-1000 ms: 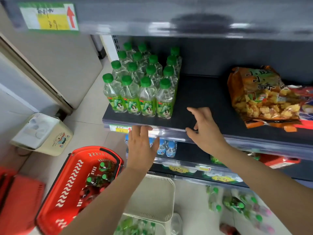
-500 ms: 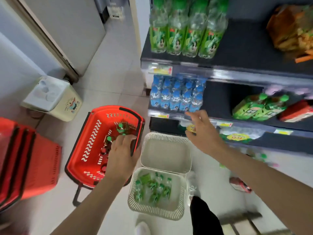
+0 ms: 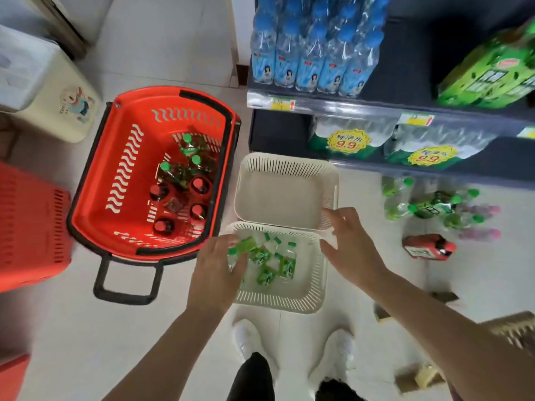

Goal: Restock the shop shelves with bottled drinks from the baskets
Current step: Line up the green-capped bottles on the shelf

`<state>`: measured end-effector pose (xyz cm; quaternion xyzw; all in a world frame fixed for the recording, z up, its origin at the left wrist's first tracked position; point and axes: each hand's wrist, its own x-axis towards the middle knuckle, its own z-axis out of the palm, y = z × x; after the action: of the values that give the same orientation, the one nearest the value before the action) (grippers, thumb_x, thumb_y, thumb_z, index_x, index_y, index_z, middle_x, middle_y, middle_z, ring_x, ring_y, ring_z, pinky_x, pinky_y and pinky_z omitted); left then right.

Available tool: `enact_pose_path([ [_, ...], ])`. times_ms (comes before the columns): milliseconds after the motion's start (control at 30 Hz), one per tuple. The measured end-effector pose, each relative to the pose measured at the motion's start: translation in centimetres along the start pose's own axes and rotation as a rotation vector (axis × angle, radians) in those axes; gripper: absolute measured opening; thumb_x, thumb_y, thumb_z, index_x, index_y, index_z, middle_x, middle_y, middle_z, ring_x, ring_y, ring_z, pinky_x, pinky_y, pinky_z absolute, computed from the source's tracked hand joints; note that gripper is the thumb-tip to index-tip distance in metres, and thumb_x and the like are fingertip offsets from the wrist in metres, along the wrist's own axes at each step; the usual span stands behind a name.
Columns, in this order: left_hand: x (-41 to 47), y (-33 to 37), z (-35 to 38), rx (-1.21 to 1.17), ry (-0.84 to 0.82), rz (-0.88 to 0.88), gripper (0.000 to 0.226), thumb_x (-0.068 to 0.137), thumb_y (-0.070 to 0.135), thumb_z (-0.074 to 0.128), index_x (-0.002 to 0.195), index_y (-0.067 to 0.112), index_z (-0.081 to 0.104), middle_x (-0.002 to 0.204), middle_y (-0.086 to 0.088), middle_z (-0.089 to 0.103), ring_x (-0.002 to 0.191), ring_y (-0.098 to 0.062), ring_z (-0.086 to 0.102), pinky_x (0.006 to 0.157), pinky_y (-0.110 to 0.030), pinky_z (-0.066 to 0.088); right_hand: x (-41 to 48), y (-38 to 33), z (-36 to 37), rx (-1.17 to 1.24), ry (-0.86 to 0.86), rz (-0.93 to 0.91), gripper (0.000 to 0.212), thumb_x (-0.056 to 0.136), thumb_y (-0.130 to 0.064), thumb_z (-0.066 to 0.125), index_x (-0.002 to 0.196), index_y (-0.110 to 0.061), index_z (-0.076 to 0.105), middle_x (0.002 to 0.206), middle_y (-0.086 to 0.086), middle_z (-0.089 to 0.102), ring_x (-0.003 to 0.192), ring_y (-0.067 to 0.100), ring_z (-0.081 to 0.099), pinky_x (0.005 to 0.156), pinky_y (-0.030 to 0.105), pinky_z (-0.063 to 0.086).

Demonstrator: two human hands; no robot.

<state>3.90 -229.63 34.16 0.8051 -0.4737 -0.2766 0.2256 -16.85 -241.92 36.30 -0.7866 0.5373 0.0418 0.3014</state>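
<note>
A: So, where are the drinks at this moment?

B: The green-labelled bottles (image 3: 267, 264) lie in a jumble in the white basket (image 3: 315, 285) on the floor, just ahead of the person's feet. The left hand (image 3: 215, 270) is down on the ones at the basket's nine o'clock edge, fingers curved over a green cap. I cannot tell whether the grip has closed.

A: And the other hand?

B: The right hand (image 3: 351, 244) is wide, fingers spread, at the three o'clock rim, holding nothing.

A: What might go wrong?

B: The bottles lie across each other. Pulling one from under its neighbours may drag another over the rim, and a hold on the cap alone may slip. The basket looks light, so it may slide or tip unless the right hand steadies it.

A: Anything round about?

B: An empty basket (image 3: 285, 195) touches it at twelve o'clock. A red basket (image 3: 121, 157) with more bottles sits at ten, and the shelf (image 3: 405, 111) of blue-capped bottles (image 3: 312, 59) rises at one. Loose bottles (image 3: 434, 205) litter the floor at three o'clock. A step that way with eyes on the shelf could kick them or cause a stumble.
</note>
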Motion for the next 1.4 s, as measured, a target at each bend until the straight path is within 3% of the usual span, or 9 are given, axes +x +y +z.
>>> enact_pose_path([
  [333,1.1,-8.9,15.9,0.033,-0.173,-0.160,0.038,0.086,0.021,0.065,0.122,0.013,0.057,0.119,-0.006,0.058,0.111,-0.023,0.055,0.098,-0.038,0.042,2.4,9.1,16.1,0.014,-0.125,0.032,0.060,0.093,-0.024,0.054,0.147,-0.020,0.026,0.140,0.003,0.029,0.108,0.014,0.052,0.082,0.016,0.038],
  [500,4.6,-14.6,22.8,0.131,-0.312,-0.095,0.044,0.087,0.032,0.063,0.127,0.020,0.054,0.125,0.001,0.057,0.110,-0.017,0.056,0.099,-0.039,0.046,7.2,13.1,24.5,0.050,-0.168,0.072,0.067,0.091,-0.021,0.058,0.148,-0.019,0.023,0.146,0.006,0.027,0.129,0.018,0.039,0.102,0.026,0.036],
  [667,9.8,-19.2,28.0,0.247,-0.477,-0.026,0.049,0.085,0.033,0.065,0.130,0.023,0.048,0.125,0.002,0.057,0.112,-0.018,0.056,0.099,-0.036,0.045,13.0,15.7,30.9,0.056,-0.219,0.145,0.068,0.084,-0.024,0.066,0.143,-0.017,0.032,0.137,0.012,0.037,0.119,0.025,0.047,0.102,0.032,0.042],
  [900,14.2,-22.6,34.1,0.437,-0.563,0.021,0.069,0.086,0.036,0.066,0.143,0.021,0.032,0.144,-0.007,0.040,0.126,-0.023,0.045,0.103,-0.028,0.036,18.4,18.8,37.3,0.261,-0.369,0.468,0.079,0.083,-0.036,0.066,0.144,-0.009,0.024,0.139,0.012,0.041,0.124,0.027,0.044,0.092,0.032,0.044],
  [1133,14.8,-24.9,37.6,0.514,-0.553,0.130,0.082,0.080,0.038,0.071,0.146,0.017,0.026,0.141,-0.010,0.032,0.127,-0.028,0.039,0.104,-0.030,0.032,20.3,19.1,42.9,0.341,-0.324,0.612,0.099,0.083,-0.042,0.068,0.145,0.002,0.004,0.144,0.017,0.030,0.132,0.029,0.034,0.104,0.034,0.039],
  [1200,15.0,-25.3,37.9,0.566,-0.546,0.160,0.086,0.079,0.040,0.071,0.147,0.016,0.023,0.142,-0.009,0.031,0.128,-0.028,0.036,0.107,-0.032,0.031,20.3,19.3,43.1,0.381,-0.310,0.617,0.099,0.081,-0.040,0.071,0.145,0.002,0.008,0.138,0.018,0.037,0.124,0.029,0.042,0.098,0.037,0.044],
  [1300,14.9,-25.2,37.7,0.583,-0.578,0.162,0.088,0.081,0.044,0.068,0.149,0.016,0.020,0.144,-0.009,0.029,0.131,-0.029,0.032,0.108,-0.034,0.029,19.7,20.0,42.6,0.524,-0.303,0.610,0.083,0.078,-0.027,0.075,0.137,-0.001,0.024,0.107,0.010,0.046,0.083,0.018,0.054,0.063,0.032,0.050],
  [1333,14.9,-25.0,37.3,0.564,-0.602,0.160,0.088,0.081,0.045,0.068,0.149,0.017,0.020,0.146,-0.009,0.028,0.132,-0.028,0.031,0.108,-0.032,0.027,19.4,20.1,42.4,0.529,-0.297,0.594,0.080,0.077,-0.026,0.076,0.136,-0.001,0.027,0.106,0.009,0.046,0.082,0.017,0.054,0.060,0.030,0.049],
  [1400,15.2,-24.3,36.3,0.475,-0.644,0.165,0.086,0.080,0.048,0.068,0.148,0.018,0.025,0.148,-0.007,0.032,0.132,-0.024,0.034,0.106,-0.027,0.029,19.1,20.1,42.3,0.466,-0.267,0.531,0.082,0.073,-0.029,0.078,0.134,-0.004,0.030,0.119,0.010,0.048,0.104,0.023,0.053,0.076,0.035,0.052],
])
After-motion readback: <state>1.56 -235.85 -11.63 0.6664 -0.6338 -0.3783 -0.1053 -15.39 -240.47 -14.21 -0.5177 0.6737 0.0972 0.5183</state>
